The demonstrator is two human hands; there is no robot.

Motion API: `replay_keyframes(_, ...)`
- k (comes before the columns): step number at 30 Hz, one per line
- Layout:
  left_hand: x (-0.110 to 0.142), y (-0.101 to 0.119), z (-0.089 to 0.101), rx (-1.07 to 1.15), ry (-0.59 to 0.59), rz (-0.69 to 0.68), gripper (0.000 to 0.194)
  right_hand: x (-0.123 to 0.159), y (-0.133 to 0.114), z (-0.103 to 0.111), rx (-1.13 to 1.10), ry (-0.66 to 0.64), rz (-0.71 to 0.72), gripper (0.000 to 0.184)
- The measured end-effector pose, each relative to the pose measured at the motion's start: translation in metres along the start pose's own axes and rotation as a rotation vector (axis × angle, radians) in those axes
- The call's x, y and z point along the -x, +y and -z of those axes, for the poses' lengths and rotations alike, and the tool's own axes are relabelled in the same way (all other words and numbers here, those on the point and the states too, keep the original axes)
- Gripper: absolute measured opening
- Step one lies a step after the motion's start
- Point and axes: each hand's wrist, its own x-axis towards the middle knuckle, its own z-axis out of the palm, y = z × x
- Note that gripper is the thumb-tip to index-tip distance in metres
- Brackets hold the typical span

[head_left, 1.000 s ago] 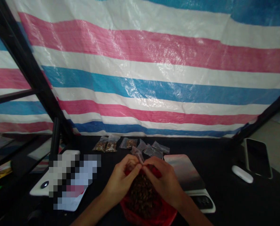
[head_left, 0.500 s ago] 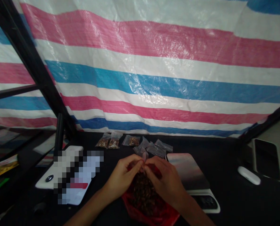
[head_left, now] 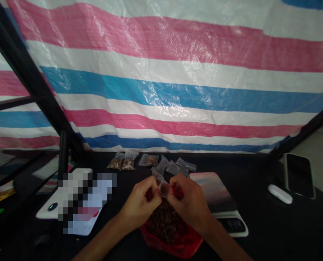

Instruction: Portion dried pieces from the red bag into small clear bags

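Note:
My left hand (head_left: 143,202) and my right hand (head_left: 188,202) meet above a red plastic bag (head_left: 175,239) full of dark brown bits. Both pinch the mouth of a small clear plastic pouch (head_left: 161,185) held between them, fingers closed on its edges. Whether the pouch has anything in it I cannot make out. Behind the hands, near the striped tarp, lie filled pouches (head_left: 122,163) with brown contents and several empty clear pouches (head_left: 175,167).
A digital scale (head_left: 218,199) with a shiny platform sits right of my hands on the black table (head_left: 272,232). A phone (head_left: 299,174) and a white earbud case (head_left: 280,193) lie at the far right. A white device and blurred papers (head_left: 80,204) are at left. A black metal frame (head_left: 42,94) stands left.
My hands have pulled slightly apart, spreading the pouch's mouth wider between them. The camera view has shifted a little.

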Motion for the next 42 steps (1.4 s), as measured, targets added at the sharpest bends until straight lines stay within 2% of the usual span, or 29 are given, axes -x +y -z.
replay_keyframes(4,0.0,0.0,0.002,-0.169,0.083,-0.131,0.021,-0.002,0.001,0.005,-0.076,0.065,-0.029,0.009)
replay_keyframes(6,0.001,0.001,0.005,-0.224,0.109,-0.22,0.021,-0.003,0.002,0.008,-0.135,0.028,-0.059,0.005)
replay_keyframes(7,0.001,0.001,0.006,-0.247,0.106,-0.264,0.021,-0.003,0.002,0.009,-0.152,-0.004,-0.078,0.011)
replay_keyframes(9,0.003,0.001,0.007,-0.292,0.05,-0.335,0.02,-0.003,0.003,0.01,-0.163,-0.068,-0.111,0.026)
replay_keyframes(11,0.005,0.001,0.008,-0.346,-0.051,-0.4,0.019,-0.003,0.005,0.01,-0.189,-0.106,-0.141,0.032)
replay_keyframes(13,0.006,0.002,0.007,-0.4,-0.151,-0.459,0.02,-0.004,0.008,0.009,-0.246,-0.098,-0.181,0.033)
replay_keyframes(16,0.007,0.005,0.008,-0.442,-0.203,-0.512,0.018,-0.005,0.01,0.006,-0.314,-0.023,-0.22,0.034)
replay_keyframes(18,0.008,0.009,0.009,-0.419,-0.194,-0.481,0.014,-0.005,0.01,0.004,-0.331,0.034,-0.203,0.032)
replay_keyframes(21,0.009,0.014,0.012,-0.347,-0.15,-0.346,0.011,-0.004,0.008,0.003,-0.331,0.08,-0.141,0.021)
replay_keyframes(24,0.009,0.014,0.01,-0.309,-0.122,-0.171,0.027,-0.002,0.005,0.003,-0.311,0.079,-0.06,0.012)
replay_keyframes(27,0.009,0.012,0.007,-0.279,-0.13,-0.056,0.039,0.0,0.003,0.005,-0.265,0.042,0.048,0.011)
replay_keyframes(30,0.009,0.01,0.004,-0.203,-0.148,-0.025,0.035,0.0,0.002,0.007,-0.236,0.022,0.14,0.014)
replay_keyframes(35,0.008,0.007,0.003,-0.068,-0.171,-0.014,0.036,0.0,0.003,0.012,-0.25,0.089,0.254,0.025)
replay_keyframes(42,0.007,0.003,0.003,-0.012,-0.252,0.037,0.047,0.002,0.002,0.018,-0.241,0.208,0.402,0.018)
